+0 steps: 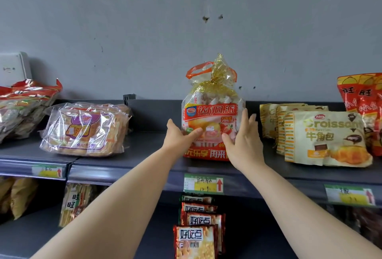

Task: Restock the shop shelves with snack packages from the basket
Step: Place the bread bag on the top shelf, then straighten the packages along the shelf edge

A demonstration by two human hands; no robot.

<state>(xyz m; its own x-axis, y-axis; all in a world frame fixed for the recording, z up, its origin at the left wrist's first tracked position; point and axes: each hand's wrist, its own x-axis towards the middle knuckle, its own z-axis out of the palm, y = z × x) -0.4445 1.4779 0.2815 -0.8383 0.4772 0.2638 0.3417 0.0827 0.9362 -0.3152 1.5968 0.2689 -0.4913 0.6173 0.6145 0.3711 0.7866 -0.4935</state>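
Note:
A big clear-and-red bag of pies (213,112), tied at the top with gold wrap, stands upright on the top shelf (144,161). My left hand (180,136) presses its left side, thumb lying across the front and fingers out of sight behind the bag's edge. On the bag's right side lies my right hand (242,143), fingers straight and pointing up, thumb on the front. The bag sits between both palms. No basket is in view.
Clear bags of biscuits (86,132) lie to the left, beyond a bare gap of shelf. Croissant packs (322,136) lean close on the right, with red snack bags (363,110) behind them. Red packets (198,238) fill the lower shelf. A price tag (203,183) hangs below the bag.

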